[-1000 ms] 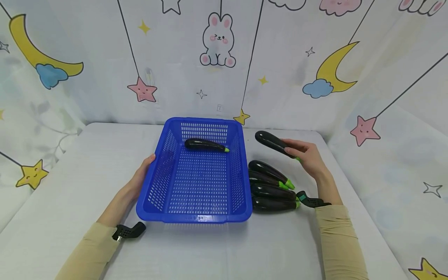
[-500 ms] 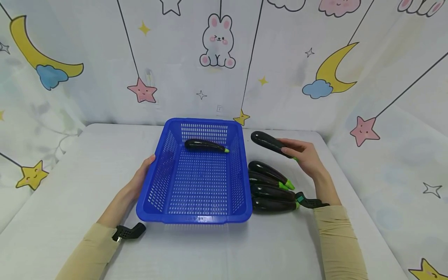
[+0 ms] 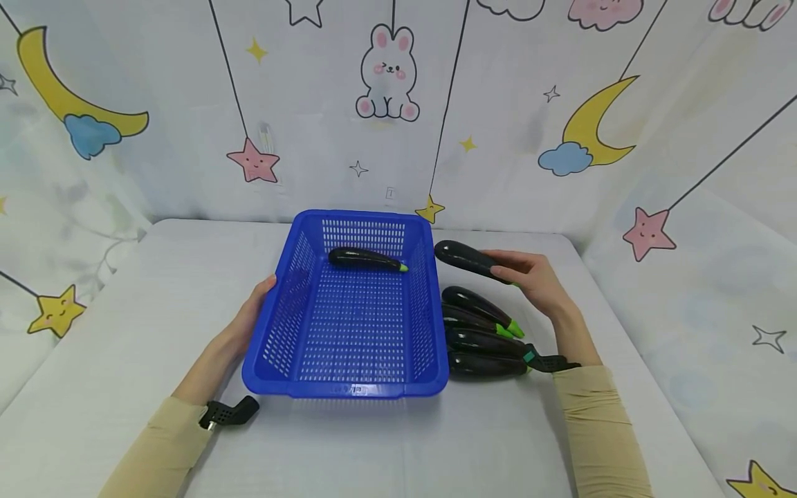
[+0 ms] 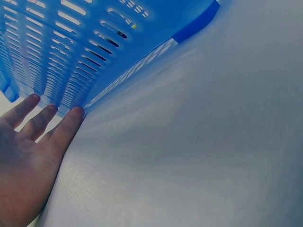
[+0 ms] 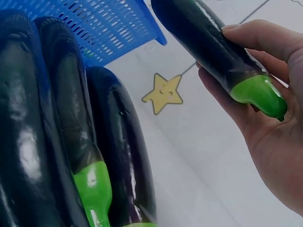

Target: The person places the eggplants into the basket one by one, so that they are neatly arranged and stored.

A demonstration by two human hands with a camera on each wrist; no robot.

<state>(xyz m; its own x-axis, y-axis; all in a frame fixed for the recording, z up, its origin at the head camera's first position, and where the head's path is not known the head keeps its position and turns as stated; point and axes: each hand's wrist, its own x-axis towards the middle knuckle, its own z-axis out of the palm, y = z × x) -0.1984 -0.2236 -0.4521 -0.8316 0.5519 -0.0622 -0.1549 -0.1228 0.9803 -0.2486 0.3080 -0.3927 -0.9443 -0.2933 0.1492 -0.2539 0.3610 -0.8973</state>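
Observation:
A dark purple eggplant (image 3: 467, 257) with a green stem end is held in my right hand (image 3: 529, 277), thumb on one side and fingers on the other. Its rounded end is right at the right rim of the blue plastic basket (image 3: 345, 389). My left hand (image 3: 249, 315) rests against the basket's left side; in the left wrist view its fingers (image 4: 68, 127) reach out straight to the perforated wall. Inside the basket, near the back wall, lies another eggplant (image 3: 364, 259). Several more eggplants (image 3: 486, 340) lie side by side along the basket's right side, under my right forearm.
A white cloth covers the table (image 3: 349, 449). Behind it hangs a white curtain (image 3: 498, 83) printed with moons, stars and a rabbit. Black wrist devices sit on both forearms, the left device (image 3: 230, 411) close over the tabletop.
My right hand has carried the eggplant leftward, from a gap beside the basket to its right rim, and slightly lower. The left hand and the basket have stayed put.

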